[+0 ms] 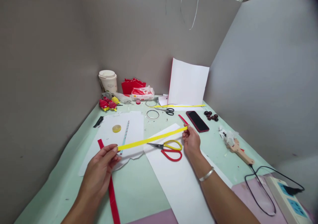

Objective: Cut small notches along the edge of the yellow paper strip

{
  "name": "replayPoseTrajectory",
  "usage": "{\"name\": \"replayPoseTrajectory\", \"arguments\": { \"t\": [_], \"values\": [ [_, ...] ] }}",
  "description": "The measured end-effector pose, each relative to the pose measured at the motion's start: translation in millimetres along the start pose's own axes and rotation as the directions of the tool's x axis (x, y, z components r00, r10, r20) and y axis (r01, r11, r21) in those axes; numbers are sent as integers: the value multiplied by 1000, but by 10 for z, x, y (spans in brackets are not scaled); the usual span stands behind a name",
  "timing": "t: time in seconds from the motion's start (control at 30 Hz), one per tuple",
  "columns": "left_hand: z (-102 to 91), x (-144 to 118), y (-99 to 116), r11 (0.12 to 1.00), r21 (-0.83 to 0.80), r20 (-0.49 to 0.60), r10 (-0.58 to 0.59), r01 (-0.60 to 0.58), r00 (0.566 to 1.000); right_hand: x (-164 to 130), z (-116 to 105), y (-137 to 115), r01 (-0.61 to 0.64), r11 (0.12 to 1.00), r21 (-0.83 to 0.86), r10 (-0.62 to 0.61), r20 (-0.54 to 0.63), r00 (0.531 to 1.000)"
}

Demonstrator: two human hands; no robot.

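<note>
A long yellow strip [152,138] is stretched between my two hands above the table, slanting up to the right. My left hand [103,161] pinches its left end between thumb and fingers. At the other end, the fingers of my right hand [191,138] are closed on the strip. Just below it lie scissors [169,149] with one yellow and one red handle, on white paper [171,181]. A red strip [113,197] passes beneath my left hand. Near my right fingertips the end of another red strip [183,119] shows; whether they touch it, I cannot tell.
Around the work lie a pencil [126,133], yellow tape roll [116,128], black scissors [170,111], phone [197,121] and dark beads [211,116]. A lidded cup [108,81] stands at the back left. On the right are a corded glue gun [239,151] and a power strip [288,197].
</note>
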State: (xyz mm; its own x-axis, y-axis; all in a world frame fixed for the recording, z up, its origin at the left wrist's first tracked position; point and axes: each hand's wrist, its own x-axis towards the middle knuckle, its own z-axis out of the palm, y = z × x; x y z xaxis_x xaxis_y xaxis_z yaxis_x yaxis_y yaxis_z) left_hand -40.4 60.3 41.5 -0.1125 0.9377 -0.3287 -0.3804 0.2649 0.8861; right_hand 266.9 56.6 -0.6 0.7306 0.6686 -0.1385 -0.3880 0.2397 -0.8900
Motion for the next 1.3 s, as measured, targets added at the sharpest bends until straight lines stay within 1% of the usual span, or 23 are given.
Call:
{"name": "replayPoseTrajectory", "arguments": {
  "t": [0.17,0.5,0.83,1.13,1.3],
  "values": [
    [6,16,13,1000,-30,-28,8,-9,1000,0,2,-13,10,999,-34,-9,7,1000],
    [-5,32,17,999,-33,-18,13,-14,1000,-1,13,-18,9,999,-38,-9,6,1000],
    [-30,68,-1,994,-76,-18,73,-74,997,0,20,-9,-5,999,-54,6,23,1000],
    [-15,44,35,993,-72,-75,84,-89,994,-54,43,-41,1,999,-51,2,56,998],
    [14,47,63,994,-63,-143,79,-88,987,-66,56,-42,1,999,-53,2,70,998]
  ]
}}
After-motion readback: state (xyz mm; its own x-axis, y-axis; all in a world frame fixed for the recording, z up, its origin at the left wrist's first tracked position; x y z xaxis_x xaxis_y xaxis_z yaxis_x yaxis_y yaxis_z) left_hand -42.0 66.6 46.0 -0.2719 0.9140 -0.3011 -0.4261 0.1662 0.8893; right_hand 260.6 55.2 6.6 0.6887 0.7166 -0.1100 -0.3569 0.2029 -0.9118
